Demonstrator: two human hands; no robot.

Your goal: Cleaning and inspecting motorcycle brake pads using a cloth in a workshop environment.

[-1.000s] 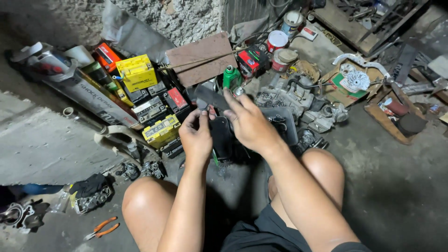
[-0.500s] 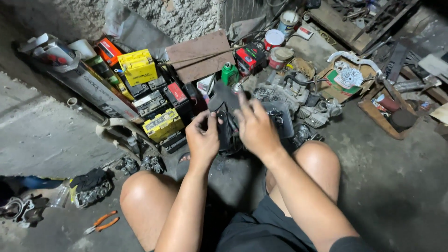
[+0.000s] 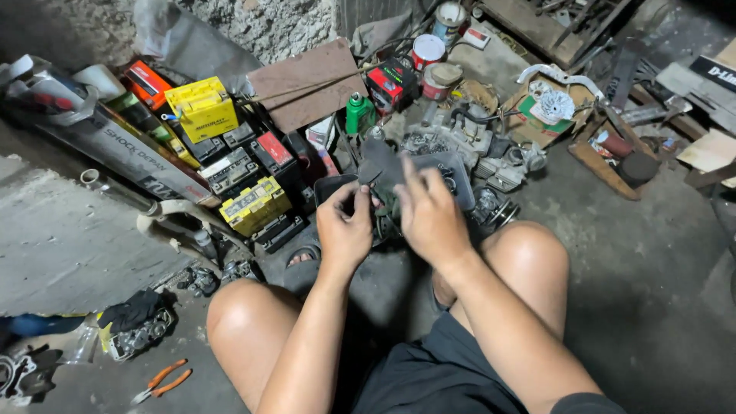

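Both hands, left (image 3: 344, 230) and right (image 3: 429, 218), grip a dark part (image 3: 381, 165) above a black tray (image 3: 452, 170), batteries (image 3: 253, 203) nearby.

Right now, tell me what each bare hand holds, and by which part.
Both the left hand and right hand grip a dark, flat plastic-looking part at its lower edge; the exact hold is hidden.

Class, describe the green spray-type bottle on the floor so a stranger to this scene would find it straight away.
Start at the flat brown board leaning by the rough wall. Just to its right, above the person's left hand and right hand, stands the green bottle. It is the only upright green container there; the box beside it is black and red.
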